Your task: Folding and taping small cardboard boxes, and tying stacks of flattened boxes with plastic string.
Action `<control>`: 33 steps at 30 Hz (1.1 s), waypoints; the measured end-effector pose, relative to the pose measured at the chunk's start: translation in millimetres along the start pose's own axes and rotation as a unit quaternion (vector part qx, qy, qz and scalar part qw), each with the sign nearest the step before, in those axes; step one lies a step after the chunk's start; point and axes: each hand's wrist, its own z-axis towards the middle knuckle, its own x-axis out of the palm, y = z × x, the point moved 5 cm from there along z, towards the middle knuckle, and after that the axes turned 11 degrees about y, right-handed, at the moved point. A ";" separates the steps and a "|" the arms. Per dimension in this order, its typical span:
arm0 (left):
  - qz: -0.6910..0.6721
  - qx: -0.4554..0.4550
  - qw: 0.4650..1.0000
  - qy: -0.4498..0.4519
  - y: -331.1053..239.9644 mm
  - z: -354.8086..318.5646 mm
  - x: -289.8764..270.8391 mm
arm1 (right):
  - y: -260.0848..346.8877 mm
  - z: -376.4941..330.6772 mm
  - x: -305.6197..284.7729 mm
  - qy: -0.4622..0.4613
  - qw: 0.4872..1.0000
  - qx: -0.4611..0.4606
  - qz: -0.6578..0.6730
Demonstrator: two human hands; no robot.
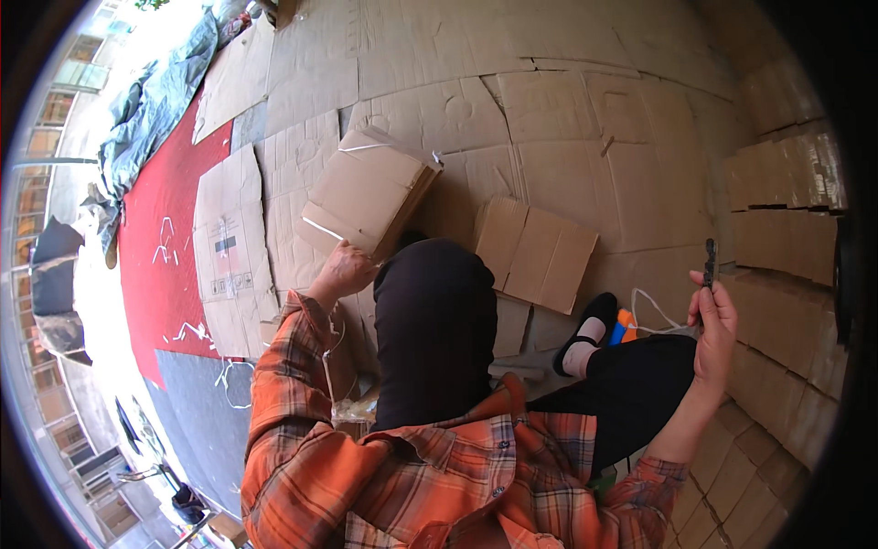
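Observation:
A stack of flat folded cardboard boxes [366, 188] lies tilted on the floor ahead of me, bound by a white strap [322, 229]. My left hand [347, 269] is at the stack's near edge, fingers closed on the strap's near end. Out to the right, my right hand [716, 320] is raised and closed around a slim black tool [709, 263] that points up; its kind is unclear. White cord [651, 316] loops beside that hand; whether the fingers also grip it is hidden. My bent knee [434, 320] in black trousers covers part of the floor between the hands.
Another folded cardboard piece [535, 252] lies right of the stack. An orange and blue object [623, 327] is beside my shoe [590, 331]. Cardboard stacks [786, 238] line the right side. Flattened cardboard [412, 46] covers the floor; red matting [165, 247] with cord scraps lies left.

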 end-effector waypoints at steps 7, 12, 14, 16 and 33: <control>-0.095 -0.092 0.990 -0.058 16.6 -26.7 5.2 | 10.4 10.3 25.4 0.104 0.992 0.073 -0.010; 0.043 -0.228 0.971 -0.060 10.6 -46.0 -14.6 | 29.5 48.9 53.7 0.239 0.955 0.113 -0.135; 0.024 -0.336 0.928 -0.161 25.8 -61.4 -15.1 | 23.1 86.2 84.4 0.266 0.940 0.010 -0.212; -0.025 -0.368 0.896 -0.247 27.1 -56.2 -13.5 | -0.7 127.3 116.1 0.243 0.948 -0.013 -0.206; -0.202 -0.206 0.920 -0.264 -9.5 -15.2 -42.8 | -113.0 270.1 376.3 0.303 0.913 -0.002 -0.273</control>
